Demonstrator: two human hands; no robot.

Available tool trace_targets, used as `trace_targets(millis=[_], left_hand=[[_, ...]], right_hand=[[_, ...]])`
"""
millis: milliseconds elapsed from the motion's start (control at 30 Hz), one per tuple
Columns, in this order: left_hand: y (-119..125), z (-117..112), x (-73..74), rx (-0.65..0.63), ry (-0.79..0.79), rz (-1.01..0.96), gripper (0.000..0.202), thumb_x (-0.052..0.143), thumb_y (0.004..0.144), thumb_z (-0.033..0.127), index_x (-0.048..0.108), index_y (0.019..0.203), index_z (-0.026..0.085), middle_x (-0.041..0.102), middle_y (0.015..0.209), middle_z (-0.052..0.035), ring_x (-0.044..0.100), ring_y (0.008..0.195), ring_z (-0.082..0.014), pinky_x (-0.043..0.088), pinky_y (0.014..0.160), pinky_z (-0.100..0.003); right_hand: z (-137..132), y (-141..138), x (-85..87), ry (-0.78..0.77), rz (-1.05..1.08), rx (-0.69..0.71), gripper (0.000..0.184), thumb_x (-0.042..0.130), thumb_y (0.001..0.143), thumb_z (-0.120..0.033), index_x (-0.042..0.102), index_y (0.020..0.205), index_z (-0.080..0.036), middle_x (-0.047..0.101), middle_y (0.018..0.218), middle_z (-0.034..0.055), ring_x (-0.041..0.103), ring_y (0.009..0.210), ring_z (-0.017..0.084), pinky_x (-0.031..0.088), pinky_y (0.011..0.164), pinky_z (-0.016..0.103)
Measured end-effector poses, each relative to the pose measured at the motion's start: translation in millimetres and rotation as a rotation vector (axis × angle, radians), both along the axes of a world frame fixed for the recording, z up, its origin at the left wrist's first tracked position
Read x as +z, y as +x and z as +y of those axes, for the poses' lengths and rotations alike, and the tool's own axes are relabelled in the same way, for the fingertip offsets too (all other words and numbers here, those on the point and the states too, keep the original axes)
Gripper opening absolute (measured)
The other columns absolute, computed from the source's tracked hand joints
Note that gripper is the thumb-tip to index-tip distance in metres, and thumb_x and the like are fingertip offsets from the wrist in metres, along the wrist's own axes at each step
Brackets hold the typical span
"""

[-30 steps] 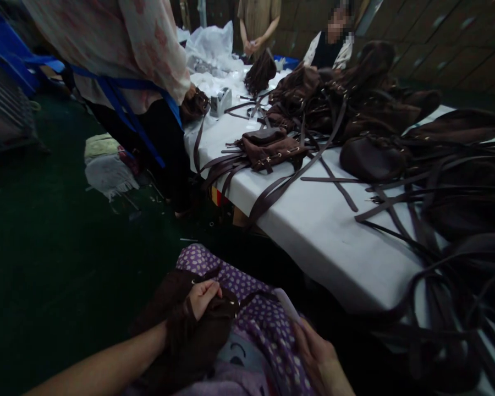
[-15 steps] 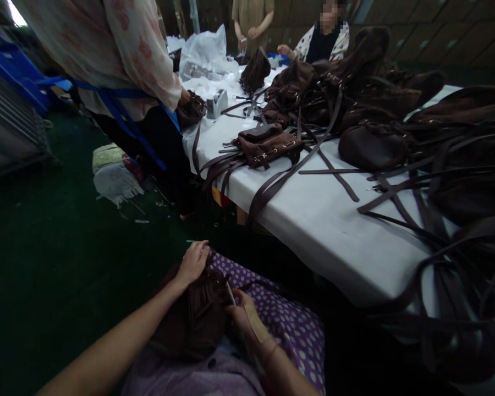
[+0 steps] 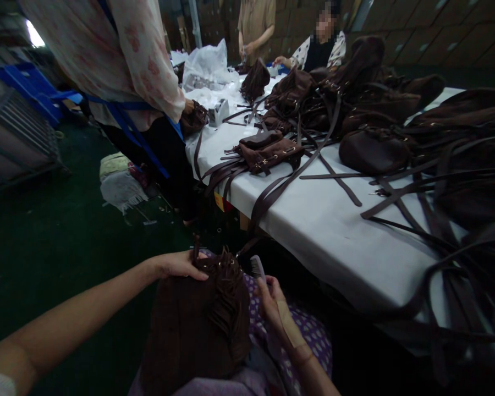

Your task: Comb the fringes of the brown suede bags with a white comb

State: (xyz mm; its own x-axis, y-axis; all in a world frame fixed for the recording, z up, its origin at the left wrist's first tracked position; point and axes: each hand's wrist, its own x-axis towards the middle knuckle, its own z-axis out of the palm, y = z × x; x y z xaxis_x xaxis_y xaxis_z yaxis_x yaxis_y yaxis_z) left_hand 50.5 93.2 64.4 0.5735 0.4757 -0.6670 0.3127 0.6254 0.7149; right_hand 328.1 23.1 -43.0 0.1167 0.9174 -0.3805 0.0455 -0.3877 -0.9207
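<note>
A brown suede bag [image 3: 198,324] with a gathered top lies on my lap, over purple dotted cloth [image 3: 313,335]. My left hand [image 3: 179,265] rests on the bag's upper left edge, fingers closed over the gathered rim. My right hand [image 3: 274,302], with a plaster strip on its back, grips a small comb [image 3: 256,268] whose teeth point at the bag's gathered top. The comb's handle is hidden in my fingers.
A white-covered table [image 3: 313,220] at right carries several brown bags [image 3: 268,151] and long straps [image 3: 280,190] hanging over its edge. A person in a pale floral top [image 3: 127,60] stands at the table's left end; two more people [image 3: 319,47] work at the far end. Dark green floor at left.
The bag has been turned and spread over my lap. My left hand shifted to its upper rim; my right hand lifted with the comb now showing at the gathered top.
</note>
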Motion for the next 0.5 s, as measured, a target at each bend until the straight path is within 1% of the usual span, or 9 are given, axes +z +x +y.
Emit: trace_targets(millis=[67, 133, 233, 267, 333, 367, 400, 467, 500], left_hand=[[6, -6, 8.2, 0.136, -0.026, 0.020, 0.039, 0.081, 0.064, 0.028, 0.071, 0.100, 0.016, 0.074, 0.096, -0.0063, 0.069, 0.085, -0.0208, 0.053, 0.079, -0.030], [14, -11, 12.4, 0.247, -0.043, 0.022, 0.039, 0.080, 0.067, 0.030, 0.070, 0.102, 0.016, 0.074, 0.095, -0.0069, 0.069, 0.083, -0.0201, 0.054, 0.078, -0.030], [27, -18, 21.8, 0.344, -0.004, 0.030, 0.040, 0.079, 0.070, 0.034, 0.069, 0.103, 0.014, 0.074, 0.098, -0.0100, 0.069, 0.085, -0.0212, 0.054, 0.078, -0.031], [30, -21, 27.1, 0.365, 0.023, 0.026, 0.040, 0.078, 0.070, 0.035, 0.069, 0.103, 0.013, 0.073, 0.100, -0.0112, 0.069, 0.086, -0.0223, 0.054, 0.079, -0.032], [30, -26, 40.6, 0.407, 0.064, 0.006, 0.041, 0.078, 0.071, 0.033, 0.068, 0.105, 0.013, 0.073, 0.100, -0.0120, 0.069, 0.090, -0.0246, 0.054, 0.082, -0.034], [26, -29, 47.6, 0.437, 0.066, 0.001, 0.042, 0.079, 0.070, 0.032, 0.068, 0.107, 0.013, 0.074, 0.099, -0.0114, 0.069, 0.090, -0.0254, 0.054, 0.084, -0.036], [22, -32, 54.2, 0.472, 0.053, 0.005, 0.044, 0.079, 0.069, 0.030, 0.067, 0.108, 0.014, 0.074, 0.098, -0.0109, 0.070, 0.090, -0.0262, 0.054, 0.084, -0.037], [9, -38, 63.4, 0.559, -0.013, 0.022, 0.045, 0.079, 0.069, 0.029, 0.066, 0.110, 0.015, 0.074, 0.097, -0.0108, 0.070, 0.089, -0.0279, 0.054, 0.086, -0.041], [2, -40, 65.6, 0.604, -0.054, 0.032, 0.045, 0.079, 0.069, 0.029, 0.066, 0.109, 0.014, 0.074, 0.096, -0.0115, 0.070, 0.089, -0.0289, 0.054, 0.087, -0.043]], right_hand=[[-5, 7, 17.7, 0.001, -0.132, -0.045, 0.035, 0.039, 0.087, -0.048, 0.051, 0.100, -0.018, 0.048, 0.048, -0.0059, 0.049, 0.040, 0.016, 0.040, 0.042, 0.027], [-12, -2, 42.8, 0.113, -0.316, -0.027, 0.037, 0.033, 0.092, -0.045, 0.052, 0.105, -0.016, 0.052, 0.050, -0.0029, 0.052, 0.041, 0.017, 0.040, 0.042, 0.027], [-16, -34, 71.3, 0.368, -0.577, 0.180, 0.036, 0.033, 0.094, -0.034, 0.053, 0.118, -0.016, 0.067, 0.085, 0.0105, 0.066, 0.070, 0.021, 0.050, 0.060, 0.028], [-15, -41, 73.6, 0.367, -0.671, 0.297, 0.036, 0.035, 0.093, -0.029, 0.052, 0.123, -0.018, 0.066, 0.096, 0.0124, 0.067, 0.078, 0.021, 0.051, 0.066, 0.029], [-11, -34, 66.2, 0.202, -0.890, 0.517, 0.042, 0.037, 0.090, -0.016, 0.048, 0.131, -0.021, 0.065, 0.102, 0.0132, 0.068, 0.082, 0.021, 0.051, 0.069, 0.029], [-9, -18, 57.7, 0.071, -0.989, 0.579, 0.048, 0.037, 0.088, -0.010, 0.047, 0.134, -0.020, 0.066, 0.099, 0.0138, 0.069, 0.080, 0.021, 0.051, 0.068, 0.030], [-10, 5, 47.2, -0.067, -1.038, 0.586, 0.050, 0.038, 0.086, -0.006, 0.048, 0.133, -0.020, 0.067, 0.096, 0.0139, 0.069, 0.079, 0.021, 0.051, 0.069, 0.030], [-17, 62, 23.6, -0.189, -1.072, 0.531, 0.051, 0.036, 0.081, 0.000, 0.050, 0.130, -0.008, 0.068, 0.089, 0.0186, 0.070, 0.082, 0.026, 0.051, 0.072, 0.033], [-23, 88, 12.1, -0.241, -1.055, 0.506, 0.048, 0.036, 0.083, -0.002, 0.051, 0.128, -0.007, 0.069, 0.089, 0.0188, 0.070, 0.084, 0.025, 0.051, 0.072, 0.032]])
